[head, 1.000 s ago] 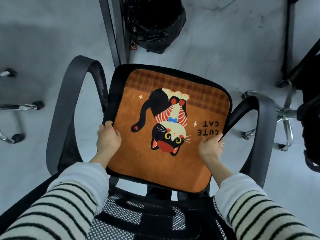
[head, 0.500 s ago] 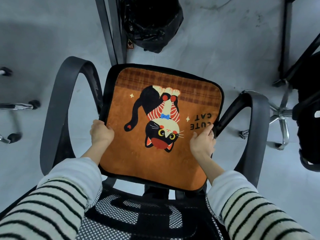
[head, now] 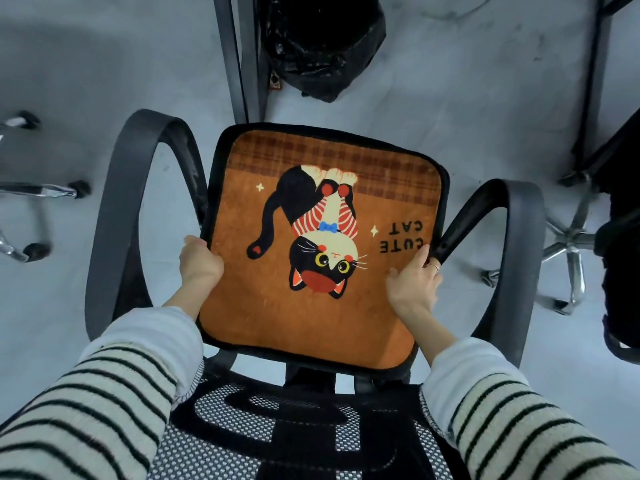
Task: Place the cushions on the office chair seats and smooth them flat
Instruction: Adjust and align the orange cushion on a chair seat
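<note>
Chrome legs of a neighbouring chair base (head: pixel 34 192) sit at nine o'clock on the grey floor (head: pixel 450 81), well apart from the chair I am working over. Next comes the left armrest (head: pixel 117 216), a black loop curving from ten o'clock down to eight. My left hand (head: pixel 199 265) grips the left edge of the orange cushion (head: pixel 277 306), fingers curled under the black trim and knuckles on top. The cushion lies on the office chair seat (head: pixel 221 161) at the centre of my view, covering nearly all of it, its cat print upside down to me with the "CUTE CAT" lettering toward three o'clock. At twelve o'clock a black bin bag (head: pixel 322 46) stands beside a dark desk leg (head: pixel 239 57). At six o'clock the mesh backrest (head: pixel 277 438) lies between my striped sleeves. My right hand (head: pixel 412 285) holds the cushion's right edge, thumb on the plush and fingers wrapped round the trim, touching the right armrest (head: pixel 519 237). Another chair base (head: pixel 571 244) stands at three o'clock.
</note>
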`<state>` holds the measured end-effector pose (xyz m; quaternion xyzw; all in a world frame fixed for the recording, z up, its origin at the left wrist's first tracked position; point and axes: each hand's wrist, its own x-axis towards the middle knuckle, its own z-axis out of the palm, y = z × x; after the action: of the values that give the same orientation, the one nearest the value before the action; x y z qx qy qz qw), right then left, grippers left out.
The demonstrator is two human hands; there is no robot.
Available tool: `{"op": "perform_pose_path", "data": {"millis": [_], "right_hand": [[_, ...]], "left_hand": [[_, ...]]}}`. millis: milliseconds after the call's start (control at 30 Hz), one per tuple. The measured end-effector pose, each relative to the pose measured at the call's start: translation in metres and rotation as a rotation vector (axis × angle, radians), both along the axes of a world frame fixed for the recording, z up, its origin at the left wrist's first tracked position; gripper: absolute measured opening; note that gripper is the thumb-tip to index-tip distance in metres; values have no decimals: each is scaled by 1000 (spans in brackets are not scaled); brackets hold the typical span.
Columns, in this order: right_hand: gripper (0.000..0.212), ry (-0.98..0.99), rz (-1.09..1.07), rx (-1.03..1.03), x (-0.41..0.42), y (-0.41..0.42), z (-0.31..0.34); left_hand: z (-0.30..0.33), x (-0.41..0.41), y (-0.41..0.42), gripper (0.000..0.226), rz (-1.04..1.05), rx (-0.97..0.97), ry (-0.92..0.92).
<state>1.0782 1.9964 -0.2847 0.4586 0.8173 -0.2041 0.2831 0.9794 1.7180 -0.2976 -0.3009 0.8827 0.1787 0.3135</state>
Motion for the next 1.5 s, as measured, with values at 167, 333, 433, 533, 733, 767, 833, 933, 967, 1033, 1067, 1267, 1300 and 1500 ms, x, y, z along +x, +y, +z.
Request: {"op": "perform_pose_path", "data": {"millis": [167,333,433,533,733,767,833,933,967,1033,1067,1267,1300,1500], "right_hand": [[72,18,21,-10,2,4,-4],[70,54,61,-17,-6,12,-4],[73,72,76,-26,-8,14,-4],[75,87,92,-64,-4,14,-3],[81,26,144,-117,12,1,-1],[83,14,158,-120,14,0,0],[84,-13,187,-117,16,-2,0],[83,-56,219,-90,21,-2,0],[83,-68,233,-83,23,-2,0],[82,-81,240,-73,27,-3,1],[82,-88,242,-70,29,-3,2],[83,-127,254,-67,29,-3,5],[84,-130,253,-75,29,-4,6],[80,-143,344,-156,29,-11,17]], "left_hand": [[-2,2,-2,34,22,-7,-14],[-4,4,-3,32,22,-7,-13],[-6,1,-4,35,97,0,-42],[-6,2,-6,38,115,11,-39],[-2,16,-3,44,-10,31,23],[-1,20,-2,46,-38,32,24],[0,23,1,49,-68,32,13],[1,20,0,51,-56,53,-15],[1,19,-2,51,-56,58,-23],[1,18,-5,52,-76,71,-31],[1,18,-6,52,-85,73,-33],[0,19,-7,53,-127,60,-30],[0,19,-5,51,-142,50,-31],[11,34,7,68,-284,-27,-162]]}}
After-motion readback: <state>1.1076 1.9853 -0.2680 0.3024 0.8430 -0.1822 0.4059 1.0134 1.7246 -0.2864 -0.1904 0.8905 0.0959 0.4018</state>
